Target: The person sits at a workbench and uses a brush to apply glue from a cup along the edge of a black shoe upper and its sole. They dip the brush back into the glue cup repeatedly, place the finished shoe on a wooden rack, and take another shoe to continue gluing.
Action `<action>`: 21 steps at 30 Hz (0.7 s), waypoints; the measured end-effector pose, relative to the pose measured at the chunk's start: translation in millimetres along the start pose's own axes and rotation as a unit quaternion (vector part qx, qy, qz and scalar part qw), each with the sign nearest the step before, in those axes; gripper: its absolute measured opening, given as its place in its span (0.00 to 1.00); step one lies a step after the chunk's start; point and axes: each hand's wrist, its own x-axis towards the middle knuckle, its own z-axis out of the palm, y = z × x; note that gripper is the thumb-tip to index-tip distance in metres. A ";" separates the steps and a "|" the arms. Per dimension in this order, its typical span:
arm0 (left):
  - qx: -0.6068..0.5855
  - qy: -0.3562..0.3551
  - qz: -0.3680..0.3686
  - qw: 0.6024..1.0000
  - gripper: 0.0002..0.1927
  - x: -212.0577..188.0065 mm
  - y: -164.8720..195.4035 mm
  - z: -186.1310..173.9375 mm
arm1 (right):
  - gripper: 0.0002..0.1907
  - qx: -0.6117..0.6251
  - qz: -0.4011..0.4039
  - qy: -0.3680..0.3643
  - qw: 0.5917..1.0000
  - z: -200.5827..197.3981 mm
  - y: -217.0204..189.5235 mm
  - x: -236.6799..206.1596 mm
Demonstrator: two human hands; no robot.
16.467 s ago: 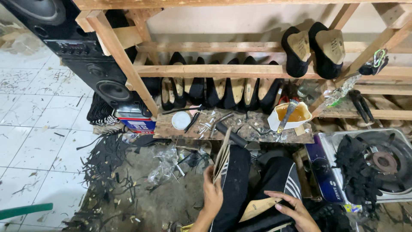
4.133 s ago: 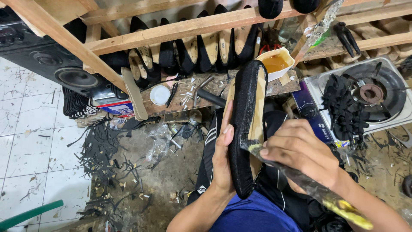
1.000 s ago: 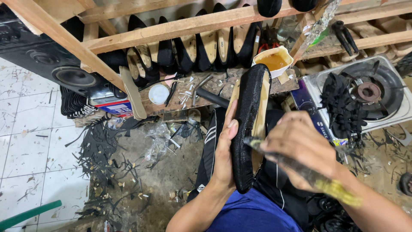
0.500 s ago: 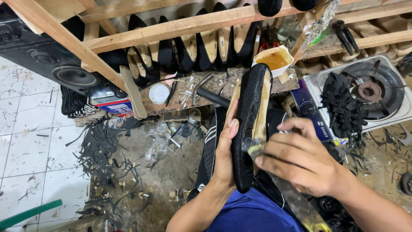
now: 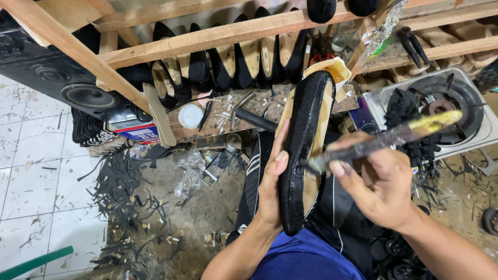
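Note:
My left hand (image 5: 271,181) grips a black shoe upper (image 5: 302,150) stretched on a tan last, held on edge with its toe pointing away from me. My right hand (image 5: 381,184) holds a glue-crusted brush (image 5: 389,137); its bristle end touches the shoe's side edge, and its yellowish handle slants up to the right. Just beyond the shoe's toe stands an open container of amber glue (image 5: 334,70) on the cluttered wooden bench (image 5: 228,111).
A wooden rack (image 5: 207,36) holds several black shoe uppers on lasts. A black loudspeaker (image 5: 78,91) stands at the left, a gas burner (image 5: 446,109) at the right. Black offcuts litter the dirty floor (image 5: 129,207). A white round lid (image 5: 190,115) lies on the bench.
My right hand has swung the brush handle from pointing down-right to pointing up-right, with the bristles staying at the shoe's edge. The left hand and shoe have barely moved.

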 end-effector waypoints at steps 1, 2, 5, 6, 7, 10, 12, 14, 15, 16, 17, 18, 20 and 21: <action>0.006 -0.002 0.004 1.000 0.44 -0.1 0.2 0.1 | 0.11 0.024 -0.028 -0.015 0.999 -1.3 1.8 -1.1; 0.010 -0.006 0.007 1.000 0.44 -0.2 0.6 0.2 | 0.11 0.048 -0.054 -0.031 0.997 -2.3 3.5 -1.7; 0.012 -0.013 0.005 1.000 0.45 -0.7 1.4 1.5 | 0.13 -0.026 0.078 0.012 0.997 -5.4 8.5 0.4; 0.007 -0.010 0.001 1.000 0.46 -0.7 1.7 2.1 | 0.12 -0.010 0.063 0.016 0.998 -6.6 8.3 0.3; 0.003 -0.007 -0.003 1.000 0.46 -0.8 2.3 2.5 | 0.11 0.007 0.048 0.019 0.999 -7.3 8.2 0.9; 0.018 -0.013 -0.007 1.000 0.47 -0.4 4.0 3.9 | 0.12 0.039 0.010 -0.014 0.999 -8.7 7.0 4.3; 0.003 -0.019 -0.025 0.999 0.48 -1.9 6.0 4.4 | 0.11 0.020 0.026 -0.009 0.999 -8.8 7.7 8.1; -0.023 -0.021 -0.043 0.999 0.49 -2.7 6.2 5.8 | 0.10 -0.033 0.070 0.035 0.996 -9.6 10.8 13.5; -0.040 -0.017 -0.052 0.998 0.49 -3.6 5.9 6.8 | 0.10 -0.003 0.064 0.038 0.997 -10.4 12.1 15.0; -0.058 -0.014 -0.061 0.996 0.49 -4.1 5.6 7.1 | 0.10 0.026 0.057 0.040 0.997 -11.4 12.7 15.4; -0.052 -0.018 -0.052 0.997 0.49 -3.8 5.4 6.9 | 0.10 0.055 0.048 0.043 0.996 -12.4 13.6 16.8; -0.046 -0.021 -0.042 0.998 0.49 -3.5 5.4 6.2 | 0.10 0.040 0.054 0.038 0.997 -13.3 13.8 17.8; -0.046 -0.021 -0.041 0.998 0.48 -4.6 4.1 5.0 | 0.11 0.010 0.072 0.028 0.997 -14.4 12.5 20.4; -0.052 -0.020 -0.048 0.997 0.48 -5.4 3.3 4.3 | 0.10 -0.034 0.043 0.048 0.997 -13.7 10.9 21.8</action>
